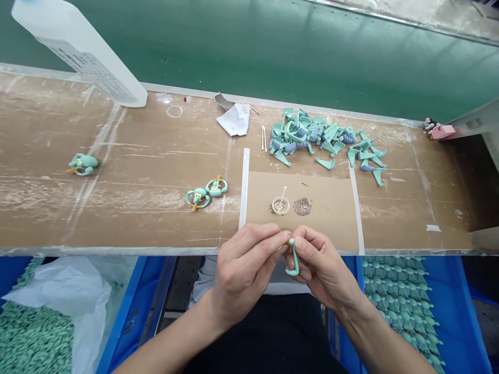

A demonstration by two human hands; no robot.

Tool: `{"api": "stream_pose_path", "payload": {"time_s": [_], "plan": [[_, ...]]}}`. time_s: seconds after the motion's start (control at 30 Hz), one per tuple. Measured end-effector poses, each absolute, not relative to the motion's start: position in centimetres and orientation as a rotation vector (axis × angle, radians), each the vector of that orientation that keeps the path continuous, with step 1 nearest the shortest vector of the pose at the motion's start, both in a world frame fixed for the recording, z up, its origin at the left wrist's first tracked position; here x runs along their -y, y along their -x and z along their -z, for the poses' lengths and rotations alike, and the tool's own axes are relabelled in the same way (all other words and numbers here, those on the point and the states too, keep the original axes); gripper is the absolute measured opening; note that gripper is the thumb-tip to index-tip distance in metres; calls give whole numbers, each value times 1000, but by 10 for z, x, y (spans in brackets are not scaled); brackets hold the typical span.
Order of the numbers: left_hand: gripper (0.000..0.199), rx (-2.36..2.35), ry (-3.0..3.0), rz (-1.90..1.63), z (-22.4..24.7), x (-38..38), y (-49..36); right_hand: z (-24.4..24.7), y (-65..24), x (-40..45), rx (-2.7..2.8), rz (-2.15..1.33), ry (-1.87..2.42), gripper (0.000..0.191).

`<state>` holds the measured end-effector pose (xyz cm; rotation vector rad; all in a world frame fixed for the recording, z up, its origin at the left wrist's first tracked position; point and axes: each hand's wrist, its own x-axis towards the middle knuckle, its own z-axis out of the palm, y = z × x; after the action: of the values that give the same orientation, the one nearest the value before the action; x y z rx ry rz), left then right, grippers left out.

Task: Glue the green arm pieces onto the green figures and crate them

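Just over the table's front edge, my left hand (245, 267) and my right hand (322, 267) meet, fingertips pinched around a small toy figure (294, 266). A teal bent arm and a bit of orange-brown show; fingers cover the rest. Beyond them stands a small clear cup (280, 205) of clear liquid with a thin white stick in it. Left of the cup lie two teal figures with looped arms, one with its big-nosed face up (198, 197) and another (217, 187) touching it. A further teal figure (83, 164) sits far to the left.
A pile of teal and purple parts (312, 132) lies at the back right, beside cotton swabs (264, 139) and a crumpled cloth (235, 118). A white bottle (86, 57) rises at the back left. Blue bins (460, 311) with teal parts flank my lap.
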<state>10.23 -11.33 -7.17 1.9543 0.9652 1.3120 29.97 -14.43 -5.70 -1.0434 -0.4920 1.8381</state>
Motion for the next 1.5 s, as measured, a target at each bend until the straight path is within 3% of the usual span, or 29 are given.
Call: {"api": "stream_pose_path", "payload": {"time_s": [0.4, 0.5, 0.6, 0.73, 1.0, 1.23, 1.33, 1.43, 1.5], "plan": [[3, -914, -1219, -1184, 67, 111, -100, 28, -286, 169, 983, -1487, 1356, 22], [28, -729, -787, -1095, 72, 108, -102, 21, -287, 170, 1217, -1244, 1352, 6], [44, -576, -455, -959, 73, 108, -102, 23, -289, 169, 1344, -1032, 1302, 22], [48, -456, -403, -901, 75, 111, -101, 26, -286, 165, 1509, -866, 1258, 41], [56, -490, -397, -911, 72, 110, -104, 24, -280, 159, 1650, -582, 1260, 46], [74, -559, -456, -930, 54, 116, -133, 24, -310, 153, 1542, -777, 1324, 22], [70, -582, -433, -890, 53, 118, -163, 19, -335, 157, 1398, -888, 1398, 7], [69, -528, -411, -828, 54, 122, -191, 15, -373, 160, 1296, -924, 1498, 17], [75, -496, -428, -783, 58, 124, -200, 16, -413, 152, 1281, -768, 1641, 24]]}}
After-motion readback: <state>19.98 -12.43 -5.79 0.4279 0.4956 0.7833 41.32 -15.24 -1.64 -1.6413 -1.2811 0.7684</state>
